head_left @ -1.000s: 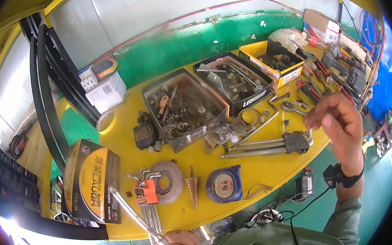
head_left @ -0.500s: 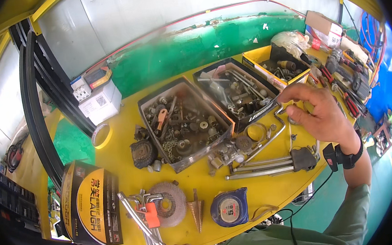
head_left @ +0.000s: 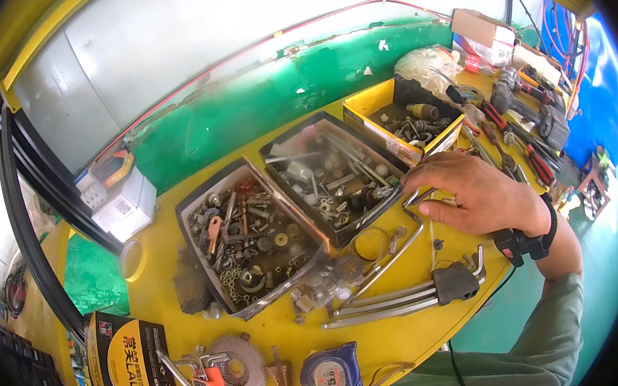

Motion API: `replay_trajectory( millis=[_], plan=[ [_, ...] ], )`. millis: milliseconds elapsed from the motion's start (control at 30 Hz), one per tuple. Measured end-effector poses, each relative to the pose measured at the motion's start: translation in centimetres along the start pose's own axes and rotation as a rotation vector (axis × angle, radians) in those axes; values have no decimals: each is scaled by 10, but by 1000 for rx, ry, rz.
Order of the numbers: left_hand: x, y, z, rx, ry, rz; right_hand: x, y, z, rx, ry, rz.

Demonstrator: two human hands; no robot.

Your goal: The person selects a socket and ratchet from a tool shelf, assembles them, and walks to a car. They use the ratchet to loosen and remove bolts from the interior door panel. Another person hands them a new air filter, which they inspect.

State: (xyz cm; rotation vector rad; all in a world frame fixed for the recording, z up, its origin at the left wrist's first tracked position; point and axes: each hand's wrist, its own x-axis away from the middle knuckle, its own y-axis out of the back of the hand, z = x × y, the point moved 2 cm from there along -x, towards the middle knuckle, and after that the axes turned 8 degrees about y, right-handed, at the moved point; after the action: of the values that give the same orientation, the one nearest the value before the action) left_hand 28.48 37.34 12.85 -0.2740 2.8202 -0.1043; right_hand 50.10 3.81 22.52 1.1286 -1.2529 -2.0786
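Observation:
My right hand point(head_left: 474, 193) reaches in from the right, palm down, over the right part of the yellow table. Its thumb and fingers are apart, curved over the bent end of a long metal rod point(head_left: 395, 255); I cannot tell if they touch it. Just nearer lies a hex key set point(head_left: 385, 305) in a black holder point(head_left: 455, 283). My left hand is out of view. At the lower left, another hex key set in an orange holder point(head_left: 212, 385) lies against a round wire-like disc point(head_left: 238, 368). A step drill bit point(head_left: 280, 379) and a blue tape measure point(head_left: 331, 373) are beside it.
Two open trays of loose hardware, one left point(head_left: 219, 304) and one in the middle point(head_left: 370, 221), stand behind. Beyond is a yellow box point(head_left: 385, 138) of fittings. Pliers point(head_left: 538, 169) and a power drill point(head_left: 510, 94) crowd the far right. A black-and-yellow box point(head_left: 135, 370) stands front left.
The view has shifted, so the table appears lower and further left. My left hand, earlier at the orange-held hex keys, has left the picture. My right hand stays near the rod's bent end.

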Motion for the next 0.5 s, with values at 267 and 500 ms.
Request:
replay_trajectory(
  millis=[267,500],
  plan=[
    [-6,-7,2,-46,99,-67,9,8,0,65,30,27],
    [-7,-9,3,-71,129,-106,6,29,1,-17,-83,-68]
  ],
)
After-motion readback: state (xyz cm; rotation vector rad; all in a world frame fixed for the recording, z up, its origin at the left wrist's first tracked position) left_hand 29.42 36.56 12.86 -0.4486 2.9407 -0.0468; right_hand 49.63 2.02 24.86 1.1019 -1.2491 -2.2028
